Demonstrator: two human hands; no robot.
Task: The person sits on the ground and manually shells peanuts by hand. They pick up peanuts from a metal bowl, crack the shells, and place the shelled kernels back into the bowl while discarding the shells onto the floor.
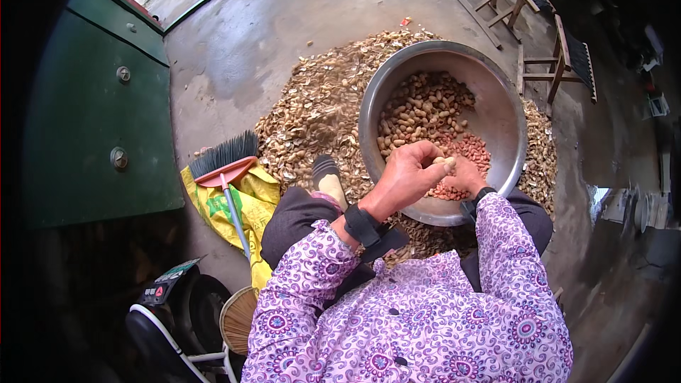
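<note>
My left hand (407,173) is pinching an unshelled peanut (445,161) between thumb and forefinger. It is raised over the near side of a wide metal basin (503,98). Just to the right is my right hand (466,176), low over the shelled red peanut kernels (471,150). The left thumb and the peanut partly cover its fingers, so I cannot tell whether it grips anything. Unshelled peanuts (425,103) are heaped along the basin's far and left sides, beside the kernels. The basin sits tilted between my legs.
A heap of broken peanut shells (319,111) spreads on the concrete floor around the basin. To the left, a broom (226,170) rests on a yellow woven sack (260,191), near a green metal door (96,117). Low wooden stools (558,64) stand at the upper right.
</note>
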